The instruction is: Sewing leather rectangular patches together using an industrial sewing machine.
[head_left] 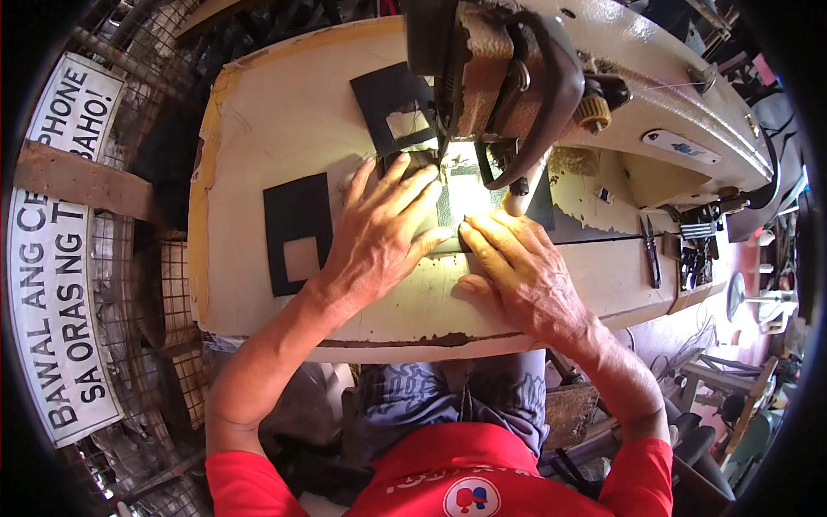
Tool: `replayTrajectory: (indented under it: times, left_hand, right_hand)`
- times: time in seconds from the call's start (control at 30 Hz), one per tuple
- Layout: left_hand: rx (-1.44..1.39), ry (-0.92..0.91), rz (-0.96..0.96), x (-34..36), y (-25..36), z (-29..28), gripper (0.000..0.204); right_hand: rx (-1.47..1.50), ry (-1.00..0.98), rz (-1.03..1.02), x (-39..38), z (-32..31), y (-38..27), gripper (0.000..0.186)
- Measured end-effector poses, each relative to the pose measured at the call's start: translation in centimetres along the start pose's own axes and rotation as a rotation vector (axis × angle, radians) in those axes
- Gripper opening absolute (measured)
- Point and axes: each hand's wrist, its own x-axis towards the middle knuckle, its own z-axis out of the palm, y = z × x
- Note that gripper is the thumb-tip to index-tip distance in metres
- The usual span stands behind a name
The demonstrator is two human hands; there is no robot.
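Under the needle area of a sewing machine [495, 86] lies a dark flat piece [541, 205], brightly lit and partly hidden by my fingers and the machine head. My left hand [383, 220] rests on its left side, fingers spread, the fingertips close to the presser foot. At the piece's near edge my right hand [521, 267] presses down with its fingers laid flat side by side and the thumb apart. To the left of my left hand lies a black piece with a square cutout [280, 207]. Another black cutout piece [375, 90] sits beyond my left fingers.
The worn, pale machine table [250, 112] has a chipped front edge. On its right lie a slim dark tool [649, 250] and small metal parts [698, 250]. A wire mesh wall with a lettered white sign [52, 284] stands at the left. Clutter fills the floor at right.
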Motion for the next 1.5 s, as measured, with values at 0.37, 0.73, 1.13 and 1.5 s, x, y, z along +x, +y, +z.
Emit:
replayTrajectory:
  times: [0.37, 0.73, 1.13, 1.5]
  left_hand:
    - [-0.035, -0.081, -0.051, 0.6, -0.8, -0.1, 0.047]
    - [-0.065, 0.035, -0.008, 1.4, -0.4, -0.3, 0.033]
    - [-0.061, -0.082, -0.028, 1.4, -1.6, 0.1, 0.045]
    - [-0.081, -0.064, -0.033, 1.7, -2.5, 0.3, 0.045]
  right_hand:
    - [-0.016, -0.018, 0.013, 0.7, 0.1, 0.5, 0.053]
    - [-0.021, -0.022, 0.018, 0.9, -0.1, 1.0, 0.053]
    - [-0.057, -0.030, 0.003, 1.8, -0.5, 1.0, 0.054]
    - [-0.100, -0.061, 0.013, 2.4, -0.1, 1.5, 0.058]
